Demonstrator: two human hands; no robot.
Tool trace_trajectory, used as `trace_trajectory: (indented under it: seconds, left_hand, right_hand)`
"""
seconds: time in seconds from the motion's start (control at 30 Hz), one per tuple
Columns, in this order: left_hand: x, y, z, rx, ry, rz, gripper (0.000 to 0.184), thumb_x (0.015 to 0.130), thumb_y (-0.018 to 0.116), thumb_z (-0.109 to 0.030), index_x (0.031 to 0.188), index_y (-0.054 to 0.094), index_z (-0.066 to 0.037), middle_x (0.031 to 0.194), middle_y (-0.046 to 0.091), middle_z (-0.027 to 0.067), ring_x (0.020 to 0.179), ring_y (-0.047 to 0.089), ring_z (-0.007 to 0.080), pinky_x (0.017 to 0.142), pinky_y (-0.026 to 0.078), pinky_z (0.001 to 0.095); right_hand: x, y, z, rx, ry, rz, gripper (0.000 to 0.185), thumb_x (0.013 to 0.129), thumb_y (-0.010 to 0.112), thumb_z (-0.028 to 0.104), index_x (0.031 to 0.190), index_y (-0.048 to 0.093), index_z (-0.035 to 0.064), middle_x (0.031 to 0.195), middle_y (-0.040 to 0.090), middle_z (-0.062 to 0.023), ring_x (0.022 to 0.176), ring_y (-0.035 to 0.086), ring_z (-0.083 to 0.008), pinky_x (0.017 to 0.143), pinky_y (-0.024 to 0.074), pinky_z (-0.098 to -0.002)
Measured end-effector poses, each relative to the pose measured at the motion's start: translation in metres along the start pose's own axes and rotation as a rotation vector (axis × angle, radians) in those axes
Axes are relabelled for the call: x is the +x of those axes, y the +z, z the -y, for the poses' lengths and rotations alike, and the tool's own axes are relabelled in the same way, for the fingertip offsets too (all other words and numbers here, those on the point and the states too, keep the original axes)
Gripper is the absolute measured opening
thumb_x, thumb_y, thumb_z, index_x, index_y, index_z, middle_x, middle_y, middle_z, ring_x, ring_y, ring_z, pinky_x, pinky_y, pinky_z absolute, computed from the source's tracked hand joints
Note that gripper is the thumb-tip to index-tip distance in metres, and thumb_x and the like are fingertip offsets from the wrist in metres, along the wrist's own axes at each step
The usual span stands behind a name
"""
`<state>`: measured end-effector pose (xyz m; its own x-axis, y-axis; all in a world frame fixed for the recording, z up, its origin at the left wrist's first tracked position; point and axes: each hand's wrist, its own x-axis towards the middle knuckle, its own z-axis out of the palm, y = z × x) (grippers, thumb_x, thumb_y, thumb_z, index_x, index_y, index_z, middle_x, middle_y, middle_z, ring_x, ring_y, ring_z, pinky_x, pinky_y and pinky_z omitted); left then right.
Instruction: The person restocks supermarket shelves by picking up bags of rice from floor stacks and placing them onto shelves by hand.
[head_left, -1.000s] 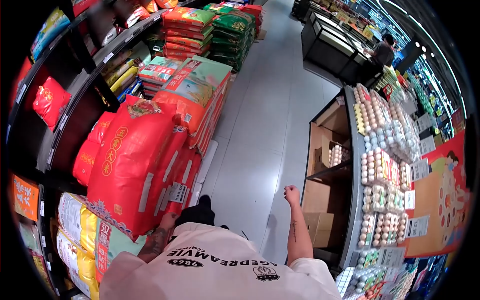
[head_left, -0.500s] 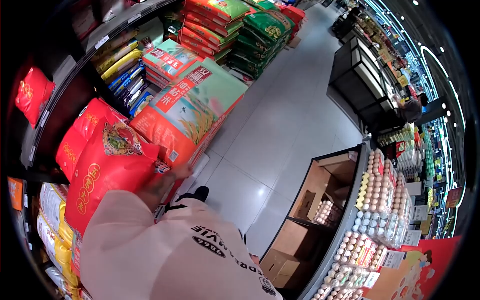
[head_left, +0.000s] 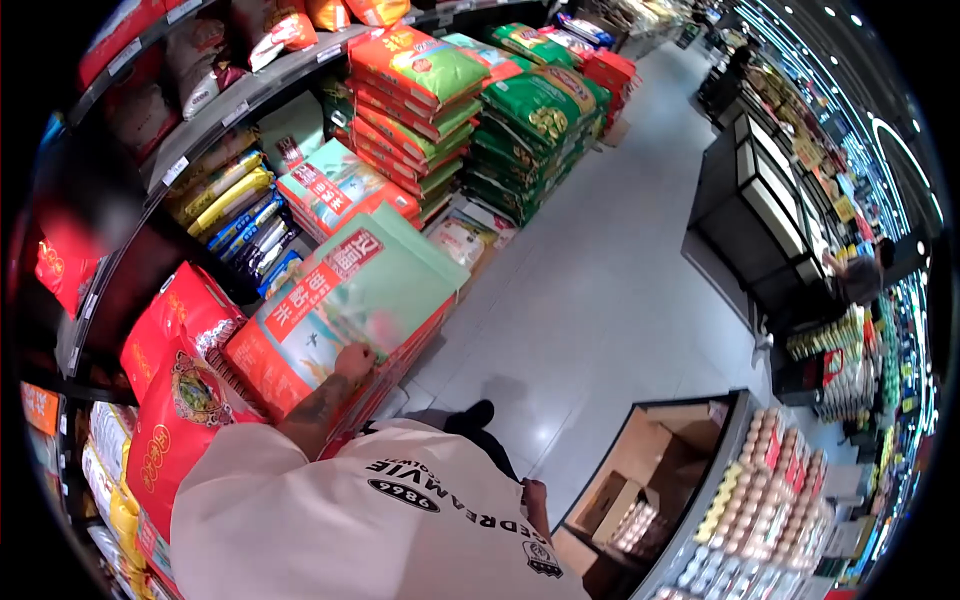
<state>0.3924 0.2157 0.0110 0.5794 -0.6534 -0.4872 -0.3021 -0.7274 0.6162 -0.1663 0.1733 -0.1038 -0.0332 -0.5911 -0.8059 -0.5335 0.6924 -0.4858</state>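
Observation:
My left hand (head_left: 354,362) rests with curled fingers on the near edge of a large green-and-orange rice bag (head_left: 325,290), which lies flat on a stack. Tattoo-like markings show on that forearm. Close to my left arm stands a glossy red rice bag (head_left: 190,420) with gold lettering. My right hand (head_left: 536,500) hangs at my right side, partly behind my white shirt (head_left: 350,520). Its fingers look curled, but what is in them, if anything, is hidden.
Stacked orange-green rice bags (head_left: 415,110) and green bags (head_left: 540,130) stand farther along the shelf (head_left: 240,110). Across the tiled aisle (head_left: 560,290) are egg trays (head_left: 760,480), a wooden bin (head_left: 650,440) and a dark display case (head_left: 750,200). A person (head_left: 855,275) is beyond it.
My left hand has moved from beside the red bag up onto the green-and-orange bag. More of my right hand shows. The view has shifted, with shelf and stacks appearing differently placed.

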Motion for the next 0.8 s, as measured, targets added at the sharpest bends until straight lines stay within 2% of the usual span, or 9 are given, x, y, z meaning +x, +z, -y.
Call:
trace_trajectory:
  seconds: [0.07,0.2,0.37,0.47,0.53,0.63,0.67,0.73,0.8]
  left_hand:
    - [0.008,0.009,0.002,0.212,0.012,-0.086,0.025,0.076,0.054,-0.026,0.08,0.066,-0.005,0.079,0.066,0.0155,0.075,0.064,0.0302,0.069,0.05,0.0401]
    - [0.034,0.024,-0.027,0.042,-0.057,-0.202,0.024,0.075,0.055,-0.025,0.081,0.067,-0.005,0.078,0.065,0.0163,0.074,0.063,0.0325,0.069,0.05,0.0402]
    - [0.086,0.053,-0.087,-0.074,-0.012,-0.338,0.022,0.075,0.056,-0.023,0.081,0.066,-0.004,0.075,0.064,0.0167,0.072,0.063,0.0335,0.068,0.05,0.0404]
    - [0.137,0.062,-0.152,-0.056,0.089,-0.381,0.02,0.076,0.056,-0.022,0.081,0.065,-0.004,0.074,0.063,0.0168,0.072,0.062,0.0342,0.067,0.05,0.0412]
    - [0.188,0.066,-0.194,-0.073,0.198,-0.342,0.02,0.076,0.056,-0.022,0.082,0.065,-0.005,0.074,0.063,0.0162,0.072,0.062,0.0341,0.066,0.05,0.0406]
    - [0.256,0.055,-0.278,0.011,0.283,-0.214,0.021,0.076,0.057,-0.023,0.086,0.065,-0.006,0.078,0.065,0.015,0.074,0.063,0.0311,0.067,0.05,0.0395]
    - [0.282,0.058,-0.298,-0.019,0.327,-0.177,0.022,0.076,0.057,-0.023,0.087,0.065,-0.006,0.078,0.065,0.015,0.074,0.063,0.031,0.067,0.05,0.0394]
    - [0.341,0.058,-0.339,-0.066,0.419,-0.108,0.023,0.077,0.056,-0.024,0.09,0.064,-0.006,0.078,0.065,0.015,0.074,0.063,0.0308,0.067,0.05,0.039]
    - [0.386,0.049,-0.389,0.071,0.515,-0.07,0.027,0.077,0.056,-0.024,0.095,0.063,-0.006,0.079,0.065,0.0161,0.074,0.063,0.0315,0.068,0.05,0.0395]
  right_hand:
    - [0.055,-0.036,0.07,0.018,0.013,0.034,0.028,0.08,0.055,0.023,0.087,0.06,-0.0038,0.065,0.062,-0.0137,0.048,0.059,-0.022,0.043,0.0473,-0.0321]
    - [0.167,-0.119,0.219,-0.215,-0.257,-0.047,0.023,0.083,0.055,0.02,0.084,0.059,-0.0033,0.064,0.061,-0.0146,0.043,0.056,-0.0227,0.037,0.0454,-0.0331]
    - [0.21,-0.182,0.403,-0.157,-0.463,-0.197,0.024,0.084,0.051,0.019,0.086,0.06,-0.0025,0.064,0.062,-0.0128,0.043,0.056,-0.02,0.038,0.0449,-0.0302]
    - [0.233,-0.185,0.463,-0.149,-0.574,-0.219,0.023,0.085,0.049,0.019,0.085,0.06,-0.0017,0.063,0.062,-0.0118,0.043,0.056,-0.0182,0.038,0.0445,-0.0288]
    - [0.241,-0.172,0.477,-0.099,-0.532,-0.187,0.022,0.086,0.048,0.018,0.085,0.059,-0.0009,0.062,0.061,-0.0118,0.044,0.055,-0.0172,0.039,0.0439,-0.0282]
    - [0.276,-0.149,0.442,-0.065,-0.336,-0.055,0.023,0.087,0.05,0.022,0.086,0.059,0.0009,0.062,0.059,-0.0114,0.045,0.055,-0.0183,0.04,0.045,-0.0291]
    - [0.292,-0.149,0.427,-0.347,-0.353,0.085,0.022,0.085,0.052,0.022,0.085,0.058,-0.0001,0.064,0.06,-0.0122,0.046,0.055,-0.0193,0.04,0.0449,-0.0309]
    - [0.282,-0.14,0.425,-0.199,0.005,0.131,0.023,0.083,0.057,0.022,0.084,0.058,-0.0002,0.066,0.062,-0.0127,0.047,0.058,-0.0212,0.04,0.0457,-0.0327]
    - [0.281,-0.143,0.42,-0.011,0.111,0.115,0.023,0.082,0.057,0.022,0.083,0.058,-0.0011,0.067,0.062,-0.0147,0.047,0.059,-0.0236,0.039,0.0459,-0.0333]
